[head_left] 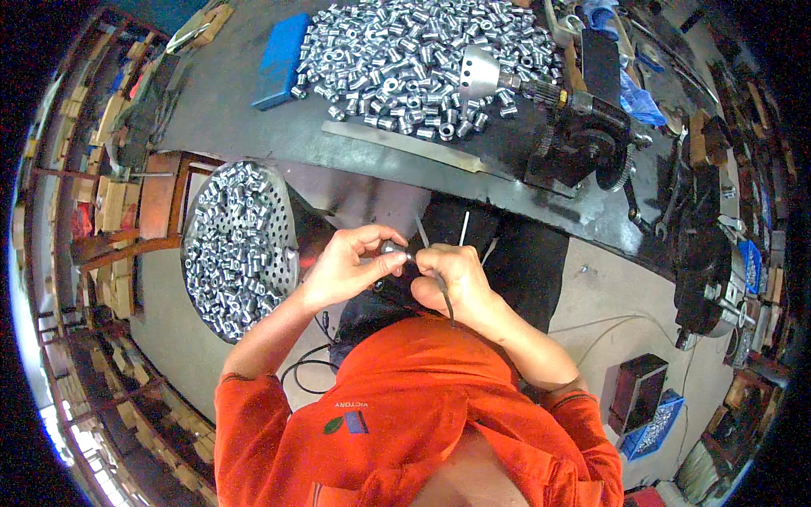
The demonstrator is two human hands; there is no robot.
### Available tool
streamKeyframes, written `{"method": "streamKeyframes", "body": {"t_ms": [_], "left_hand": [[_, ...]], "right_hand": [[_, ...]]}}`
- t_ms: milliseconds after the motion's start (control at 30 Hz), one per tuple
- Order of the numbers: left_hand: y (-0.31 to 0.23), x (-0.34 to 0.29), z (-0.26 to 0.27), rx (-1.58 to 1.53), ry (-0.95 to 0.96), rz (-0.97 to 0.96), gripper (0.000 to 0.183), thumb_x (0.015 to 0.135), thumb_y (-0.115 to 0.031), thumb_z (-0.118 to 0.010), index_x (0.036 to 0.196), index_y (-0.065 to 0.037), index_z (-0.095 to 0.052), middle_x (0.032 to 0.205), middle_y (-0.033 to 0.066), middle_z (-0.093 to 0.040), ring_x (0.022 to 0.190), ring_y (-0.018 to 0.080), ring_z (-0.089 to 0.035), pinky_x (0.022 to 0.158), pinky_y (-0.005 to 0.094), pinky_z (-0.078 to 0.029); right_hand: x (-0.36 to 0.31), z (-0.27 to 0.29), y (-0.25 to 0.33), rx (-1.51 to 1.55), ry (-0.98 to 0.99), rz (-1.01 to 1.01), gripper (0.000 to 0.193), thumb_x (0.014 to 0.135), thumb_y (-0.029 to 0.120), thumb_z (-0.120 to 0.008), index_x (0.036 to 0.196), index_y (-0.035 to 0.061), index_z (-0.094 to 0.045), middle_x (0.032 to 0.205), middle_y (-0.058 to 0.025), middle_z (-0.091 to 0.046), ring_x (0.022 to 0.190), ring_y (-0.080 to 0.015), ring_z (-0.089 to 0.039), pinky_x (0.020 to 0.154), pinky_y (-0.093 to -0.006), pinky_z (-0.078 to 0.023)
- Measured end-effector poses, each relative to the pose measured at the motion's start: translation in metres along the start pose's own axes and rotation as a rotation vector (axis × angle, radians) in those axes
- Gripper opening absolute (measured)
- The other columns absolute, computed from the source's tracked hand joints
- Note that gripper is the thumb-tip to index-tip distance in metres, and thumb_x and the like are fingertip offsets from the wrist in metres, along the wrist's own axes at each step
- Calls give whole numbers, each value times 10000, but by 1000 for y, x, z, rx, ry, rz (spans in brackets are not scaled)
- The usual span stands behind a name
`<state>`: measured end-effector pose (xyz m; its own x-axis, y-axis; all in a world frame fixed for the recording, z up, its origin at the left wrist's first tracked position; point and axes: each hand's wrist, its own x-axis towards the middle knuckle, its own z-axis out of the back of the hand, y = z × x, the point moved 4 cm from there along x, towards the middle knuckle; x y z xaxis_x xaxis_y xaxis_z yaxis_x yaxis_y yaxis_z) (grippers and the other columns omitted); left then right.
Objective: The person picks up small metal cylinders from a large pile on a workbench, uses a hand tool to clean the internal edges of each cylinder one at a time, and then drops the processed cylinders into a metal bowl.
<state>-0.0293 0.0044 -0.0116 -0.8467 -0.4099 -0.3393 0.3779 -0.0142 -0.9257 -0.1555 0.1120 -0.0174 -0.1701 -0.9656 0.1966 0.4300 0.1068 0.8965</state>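
In front of my waist, my left hand pinches a small metal bushing between thumb and fingers. My right hand is closed around a slender dark hand tool, whose back end sticks out below the fist. The tool's front end comes up to the bushing; whether it sits inside the bore is too small to tell. To the left, a round perforated metal tray is heaped with similar bushings. A large loose pile of bushings covers the bench beyond my hands.
A flat file lies along the front of the dark bench. Beside the pile are a blue plastic bin and a bench-mounted device with a round metal head. A blue crate stands on the floor at right, shelving at left.
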Motion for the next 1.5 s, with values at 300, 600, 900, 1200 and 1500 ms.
{"method": "streamKeyframes", "body": {"t_ms": [300, 600, 900, 1200, 1500], "left_hand": [[-2, 2, -1, 125, -62, 53, 173, 886, -121, -573, 972, 26, -602, 776, 43, -634, 714, 92, -595, 645, 261, -495], [-15, 4, 2, 169, 72, -249, 175, 773, -67, -675, 924, 2, -618, 790, 44, -628, 707, 107, -592, 645, 257, -482], [-3, 11, 34, 815, -404, -450, 246, 597, -34, -670, 841, -29, -634, 676, 92, -516, 618, 268, -550, 552, 359, -441], [-6, 10, 34, 896, -394, -491, 240, 577, -64, -662, 815, -57, -634, 696, 89, -520, 662, 292, -564, 581, 394, -458], [-9, 14, 5, 1032, -223, -639, 284, 612, -127, -683, 877, -80, -596, 720, 62, -542, 654, 259, -566, 587, 369, -453]], "right_hand": [[-4, -3, -3, -128, -52, 43, 144, 605, 110, -640, 634, 44, -515, 589, -127, -541, 532, -339, -548, 473, -426, -436], [-17, -6, -24, 455, 117, -176, 227, 707, 92, -512, 561, 60, -341, 520, 18, -276, 513, -53, -309, 434, -288, -230], [-28, 33, 29, 342, 6, 173, 298, 616, 95, -596, 562, 57, -306, 525, -73, -311, 438, -242, -373, 416, -361, -251], [-19, 18, 23, 453, 20, 68, 248, 626, 63, -500, 539, 47, -268, 506, -60, -374, 431, -136, -350, 418, -278, -250], [-10, 3, 12, 255, 114, 83, 240, 616, 62, -595, 586, 65, -358, 536, -51, -343, 461, -196, -391, 433, -330, -288]]}}
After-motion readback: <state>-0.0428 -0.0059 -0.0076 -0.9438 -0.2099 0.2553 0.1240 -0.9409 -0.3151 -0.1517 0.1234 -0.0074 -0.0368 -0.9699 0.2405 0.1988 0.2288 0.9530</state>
